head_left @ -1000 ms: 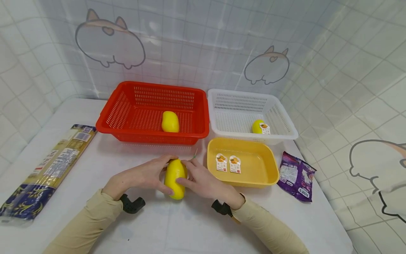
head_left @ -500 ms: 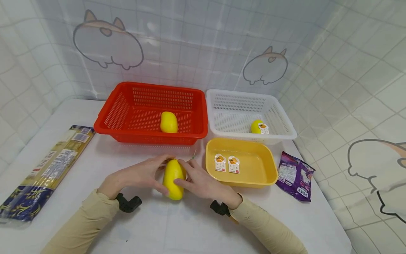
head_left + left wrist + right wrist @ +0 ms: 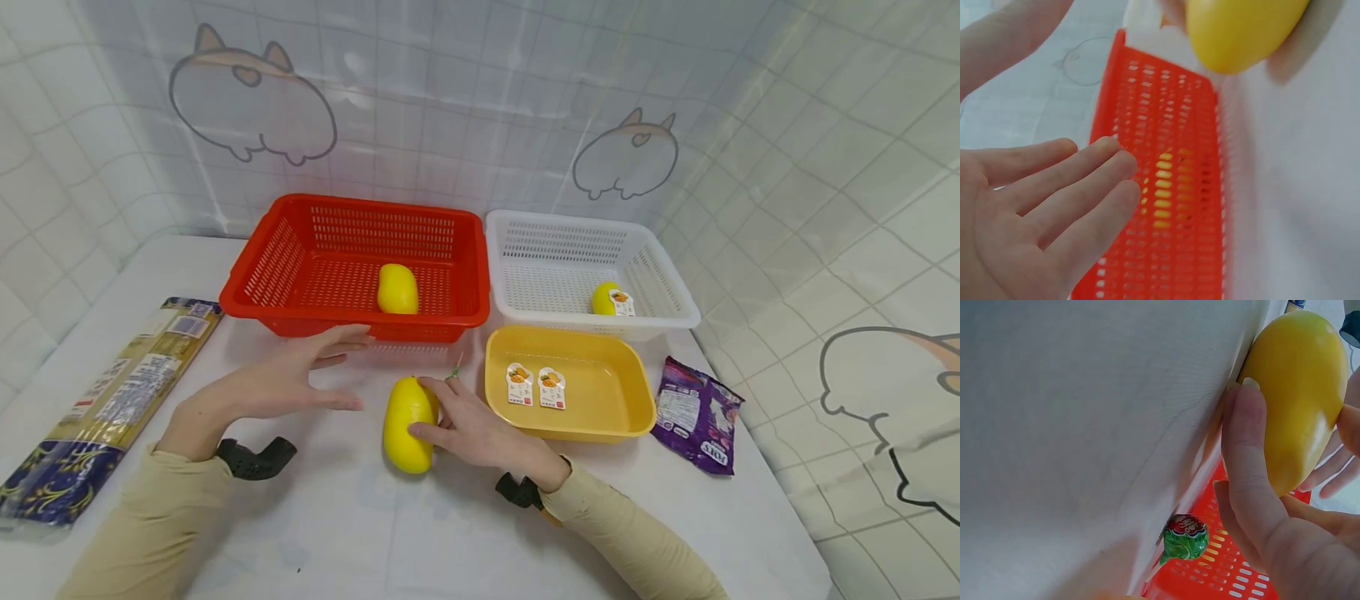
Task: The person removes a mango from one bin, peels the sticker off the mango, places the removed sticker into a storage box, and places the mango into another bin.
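Note:
My right hand (image 3: 480,432) holds a yellow mango (image 3: 403,429) on the white table, thumb on top and fingers round its far right side. In the right wrist view the mango (image 3: 1297,394) has smooth, unmarked skin. My left hand (image 3: 288,379) is off to the left of it, fingers extended and spread from the thumb, touching nothing. The left wrist view shows its open palm in front of the red basket (image 3: 1166,100). A lollipop in a green and red wrapper (image 3: 1186,539) lies beside the right hand, mostly hidden by it in the head view.
The red basket holds another mango (image 3: 397,289). Beside it, a white basket (image 3: 540,218) contains a mango with a label (image 3: 606,298). Two mango stickers lie in the yellow tray (image 3: 607,400). A noodle packet (image 3: 142,375) lies left, a purple snack bag (image 3: 697,417) right.
My left hand has let go of the mango and moved left, its fingers opening. The right hand stays on the mango, which has hardly moved.

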